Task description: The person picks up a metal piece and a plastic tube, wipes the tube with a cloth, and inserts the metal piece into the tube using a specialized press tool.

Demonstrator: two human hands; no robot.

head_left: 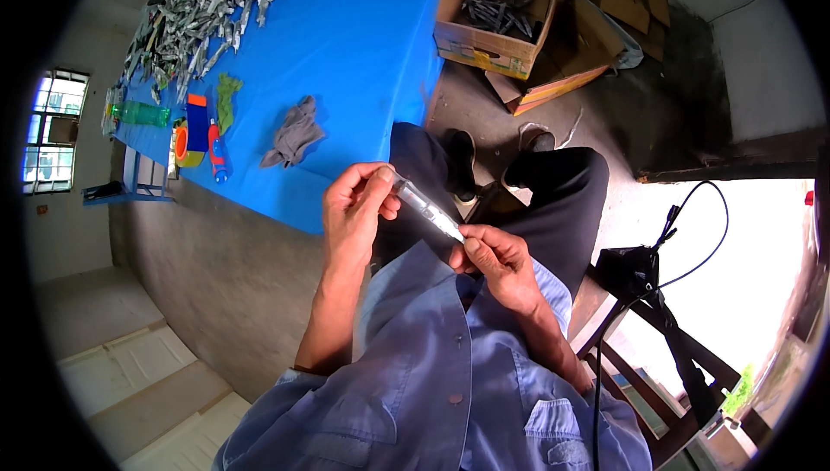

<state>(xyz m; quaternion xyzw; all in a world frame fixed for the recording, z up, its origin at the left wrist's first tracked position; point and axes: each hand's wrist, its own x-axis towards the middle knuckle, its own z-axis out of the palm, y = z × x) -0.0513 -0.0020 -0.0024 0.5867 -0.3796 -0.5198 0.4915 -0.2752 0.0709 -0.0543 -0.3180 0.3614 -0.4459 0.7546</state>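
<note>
Over my lap I hold a slim silvery piece [428, 210] with a shiny, partly clear surface, like something in a thin plastic sleeve; its exact kind does not show. It slants down from left to right. My left hand [353, 203] pinches its upper end between thumb and fingers. At the lower end, the thumb and fingers of my right hand [501, 265] are closed on its tip. A large heap of similar-looking silvery pieces [216, 4] covers the far left of the blue-covered table [354, 47].
On the table lie a grey cloth [294, 132], a green cloth [226, 101], a green bottle [143, 114], a tape roll [181, 142] and a red-and-blue tool [216, 153]. A cardboard box [484, 54] holds more pieces. Flattened cardboard [571, 64] lies beside it. A black cable [722, 237] loops at right.
</note>
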